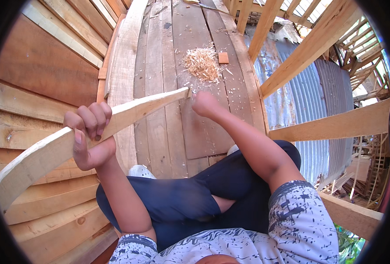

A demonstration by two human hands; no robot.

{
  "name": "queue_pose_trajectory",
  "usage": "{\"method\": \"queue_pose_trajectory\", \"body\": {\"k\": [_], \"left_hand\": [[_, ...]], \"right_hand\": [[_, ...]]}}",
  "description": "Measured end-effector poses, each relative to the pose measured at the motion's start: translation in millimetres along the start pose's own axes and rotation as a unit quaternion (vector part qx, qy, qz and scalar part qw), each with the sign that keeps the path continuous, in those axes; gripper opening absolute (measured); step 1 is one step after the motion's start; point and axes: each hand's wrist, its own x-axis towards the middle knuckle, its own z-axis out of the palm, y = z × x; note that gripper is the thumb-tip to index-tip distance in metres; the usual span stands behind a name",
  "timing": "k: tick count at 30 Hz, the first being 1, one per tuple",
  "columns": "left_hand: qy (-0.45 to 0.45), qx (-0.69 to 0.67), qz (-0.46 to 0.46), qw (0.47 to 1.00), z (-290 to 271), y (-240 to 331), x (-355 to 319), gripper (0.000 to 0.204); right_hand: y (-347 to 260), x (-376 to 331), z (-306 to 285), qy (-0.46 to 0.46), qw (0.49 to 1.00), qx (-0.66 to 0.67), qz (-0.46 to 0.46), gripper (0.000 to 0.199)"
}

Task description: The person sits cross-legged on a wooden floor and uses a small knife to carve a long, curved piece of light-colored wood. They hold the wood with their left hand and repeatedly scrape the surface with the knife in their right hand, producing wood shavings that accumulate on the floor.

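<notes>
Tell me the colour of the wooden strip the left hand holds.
Pale, light tan bare wood: the wooden strip in the left hand, seen in the head view.

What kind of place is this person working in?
Probably an open-air carpentry spot or timber building site: rough plank flooring, bare wooden framing beams, a heap of wood shavings, and corrugated metal sheeting below.

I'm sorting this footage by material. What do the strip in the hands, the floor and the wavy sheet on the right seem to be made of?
Strip: pale bare wood, unpainted, grain showing, gripped by the left hand. Floor: greyed, weathered wooden planks with gaps, strewn with pale shavings. Wavy sheet: looks like corrugated metal, dull grey and ribbed.
</notes>
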Motion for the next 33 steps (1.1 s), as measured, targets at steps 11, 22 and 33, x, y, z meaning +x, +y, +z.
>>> {"method": "queue_pose_trajectory", "body": {"k": [11,22,33], "left_hand": [[-0.024,0.006,0.033,0.999,-4,2,1,0.027],[-0.021,0.044,0.035,0.998,0,-1,1,0.025],[0.032,0.02,0.042,0.998,-1,-8,3,0.024]], "right_hand": [[27,3,-2,0.007,0.992,-0.109,0.066,0.027],[-13,-10,-18,0.04,0.995,-0.022,0.093,0.031],[-16,-3,-33,0.024,0.998,0.029,0.056,0.044]]}}
